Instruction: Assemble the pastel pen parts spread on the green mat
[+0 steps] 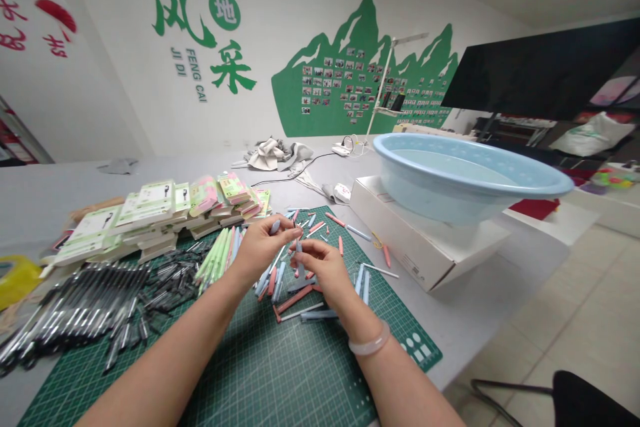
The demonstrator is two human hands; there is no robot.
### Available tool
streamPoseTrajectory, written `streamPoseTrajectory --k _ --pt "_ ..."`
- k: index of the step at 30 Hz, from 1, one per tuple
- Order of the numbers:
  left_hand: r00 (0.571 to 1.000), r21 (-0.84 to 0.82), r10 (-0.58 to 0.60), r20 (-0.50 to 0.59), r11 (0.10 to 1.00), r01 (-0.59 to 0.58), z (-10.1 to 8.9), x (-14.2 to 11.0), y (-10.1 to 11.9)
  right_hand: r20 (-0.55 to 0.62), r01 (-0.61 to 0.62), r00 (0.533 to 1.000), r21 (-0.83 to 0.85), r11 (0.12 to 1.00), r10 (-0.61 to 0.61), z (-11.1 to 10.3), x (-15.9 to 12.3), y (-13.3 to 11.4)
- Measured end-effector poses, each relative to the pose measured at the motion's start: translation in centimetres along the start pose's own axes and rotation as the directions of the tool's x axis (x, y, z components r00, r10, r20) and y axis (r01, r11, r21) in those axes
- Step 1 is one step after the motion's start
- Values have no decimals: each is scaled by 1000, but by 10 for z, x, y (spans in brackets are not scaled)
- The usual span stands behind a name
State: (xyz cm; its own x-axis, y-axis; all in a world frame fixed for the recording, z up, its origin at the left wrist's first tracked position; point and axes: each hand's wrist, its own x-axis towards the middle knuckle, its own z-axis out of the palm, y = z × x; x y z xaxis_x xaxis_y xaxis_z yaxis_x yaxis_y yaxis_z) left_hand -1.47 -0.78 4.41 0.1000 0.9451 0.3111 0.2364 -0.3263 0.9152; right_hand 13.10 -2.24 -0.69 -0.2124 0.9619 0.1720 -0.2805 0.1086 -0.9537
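- A white wall (pixel 300 27) carries green Chinese characters (pixel 200 20) and a green mountain mural (pixel 360 73) dotted with small photos.
- A grey table (pixel 45 190) runs along it.
- The floor (pixel 565 307) is pale tile.
- A dark screen (pixel 540 73) stands at right.

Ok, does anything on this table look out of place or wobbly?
The pale blue basin sits on a white box near the table's corner, its rim overhanging the box toward the floor. Pen parts lie scattered loose over the green cutting mat. Nothing looks spilled or broken.
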Motion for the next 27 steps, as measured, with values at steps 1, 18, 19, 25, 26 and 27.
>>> streamPoseTrajectory --k 1,18,19,25,26,27 --pt "1000 -60 -9 25 998 11 0 0 0 1 2 1000 4 1000 -2 0 0 -2" --pt "987 -49 -41 154 998 49 4 5 -1 81 -31 997 165 986 18 2 -2 4" --pt "986 -43 -47 161 998 54 4 6 -1 98 -36 995 169 985 19 3 -2 5" --pt "988 118 -85 131 991 70 -13 -1 -11 17 -6 1000 118 993 4 -7 2 4" --pt "984 210 -84 156 976 50 -16 -4 -16 -4 3 1000 108 994 -2 -10 3 3" --pt "969 305 -96 227 952 23 -18 -7 -22 -24 11 1000 97 995 -9 -13 4 3"
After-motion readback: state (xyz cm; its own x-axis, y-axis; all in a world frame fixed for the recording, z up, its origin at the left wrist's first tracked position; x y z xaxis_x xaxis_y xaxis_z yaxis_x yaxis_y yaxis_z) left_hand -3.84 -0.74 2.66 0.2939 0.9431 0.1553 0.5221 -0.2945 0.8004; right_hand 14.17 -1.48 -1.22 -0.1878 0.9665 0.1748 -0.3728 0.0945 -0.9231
